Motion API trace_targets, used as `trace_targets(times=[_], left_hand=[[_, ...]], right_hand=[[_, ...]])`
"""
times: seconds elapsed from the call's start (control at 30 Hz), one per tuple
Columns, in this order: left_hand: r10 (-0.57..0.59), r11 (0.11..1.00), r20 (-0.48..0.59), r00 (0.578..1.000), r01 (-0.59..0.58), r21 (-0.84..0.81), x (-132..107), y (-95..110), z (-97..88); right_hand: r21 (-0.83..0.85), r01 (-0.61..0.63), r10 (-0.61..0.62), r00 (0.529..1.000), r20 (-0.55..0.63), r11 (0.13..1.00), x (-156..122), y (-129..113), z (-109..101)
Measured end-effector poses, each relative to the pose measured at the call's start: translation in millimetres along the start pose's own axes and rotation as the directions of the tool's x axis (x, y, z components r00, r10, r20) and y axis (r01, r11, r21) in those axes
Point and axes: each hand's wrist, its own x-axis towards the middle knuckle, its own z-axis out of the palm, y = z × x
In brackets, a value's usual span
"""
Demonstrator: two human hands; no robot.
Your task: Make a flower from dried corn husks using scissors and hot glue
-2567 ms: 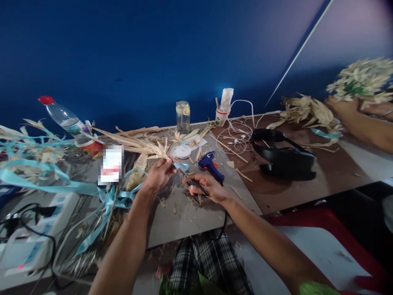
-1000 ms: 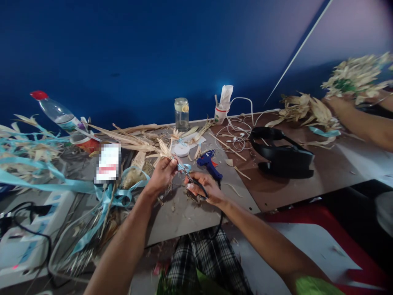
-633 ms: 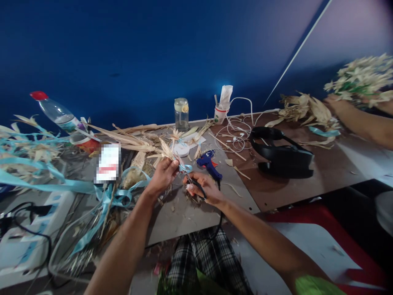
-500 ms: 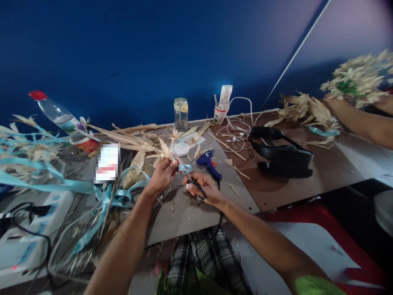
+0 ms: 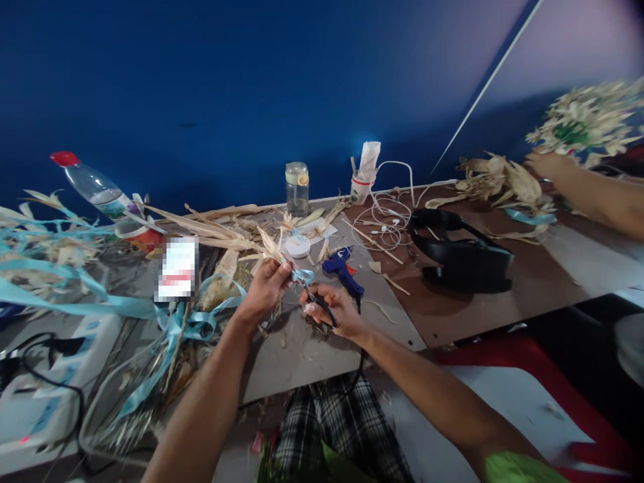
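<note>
My left hand (image 5: pixel 269 285) is closed, pinching a small corn husk flower (image 5: pixel 272 247) whose pale petals point up and away. My right hand (image 5: pixel 335 308) is closed round the black handles of a pair of scissors (image 5: pixel 325 305). The scissor blades reach up-left to the flower's base, by a light blue ribbon (image 5: pixel 302 275); whether they cut into it I cannot make out. Just beyond lies a white ribbon roll (image 5: pixel 297 246). A blue glue gun (image 5: pixel 344 270) lies to the right of my hands, its cord running toward my lap.
At left are a phone (image 5: pixel 177 268), tangled blue ribbon (image 5: pixel 125 305), a white power strip (image 5: pixel 65 376) and a tilted bottle (image 5: pixel 95 188). A jar (image 5: pixel 297 188) and cup (image 5: pixel 360 188) stand along the wall. A black headset (image 5: pixel 460 251) lies right. Another person's arm (image 5: pixel 583 188) holds a husk bouquet (image 5: pixel 578 124).
My hands stay nearly in place, with the flower and scissors shifted only slightly. At right, the other person's arm and bouquet have moved a little.
</note>
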Motion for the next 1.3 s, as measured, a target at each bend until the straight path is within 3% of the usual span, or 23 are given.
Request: trace_targets(times=[0.17, 0.27, 0.33, 0.47, 0.57, 0.67, 0.77, 0.9, 1.03, 1.13, 1.3], left_hand=[[-0.07, 0.992, 0.05, 0.996, 0.064, 0.108, 2, -12, -6.4], [0.003, 0.998, -0.025, 1.0, -0.004, -0.062, 3, -7, -7.4], [0.065, 0.981, -0.016, 0.998, -0.067, -0.18, 5, 0, -9.0], [0.141, 0.954, -0.101, 0.985, -0.163, -0.251, 8, 8, -15.8], [0.103, 0.945, -0.176, 0.979, -0.151, -0.289, 9, 11, -19.8], [0.054, 0.943, -0.163, 0.985, -0.104, -0.316, 7, 14, -21.5], [0.043, 0.947, -0.126, 0.991, -0.081, -0.311, 6, 14, -23.3], [0.044, 0.945, -0.095, 0.994, -0.073, -0.319, 7, 12, -25.7], [0.059, 0.939, -0.115, 0.992, -0.094, -0.33, 7, 13, -24.2], [0.054, 0.942, -0.122, 0.991, -0.091, -0.324, 7, 15, -22.4], [0.051, 0.951, -0.152, 0.987, -0.094, -0.294, 7, 15, -21.6]], right_hand=[[0.068, 0.044, -0.042, 0.999, -0.027, 0.997, 1, 8, -8], [0.1, 0.104, -0.099, 0.994, -0.054, 0.99, 0, 11, -15], [0.088, 0.102, -0.094, 0.991, -0.09, 0.991, 1, 10, -17], [-0.038, 0.009, -0.016, 0.98, -0.199, 0.999, 6, 9, -13], [-0.095, -0.067, 0.041, 0.966, -0.254, 0.993, 11, 15, -8], [-0.234, -0.153, 0.084, 0.956, -0.281, 0.96, 13, 18, -5], [-0.52, -0.253, 0.105, 0.949, -0.297, 0.816, 12, 6, -1], [-0.835, -0.332, 0.129, 0.943, -0.308, 0.438, 13, -17, 9], [-0.947, -0.299, 0.197, 0.941, -0.273, 0.115, 17, -29, 22], [-0.973, -0.233, 0.225, 0.948, -0.225, 0.01, 21, -33, 31], [-0.992, -0.123, 0.294, 0.948, -0.12, -0.008, 31, -39, 36]])
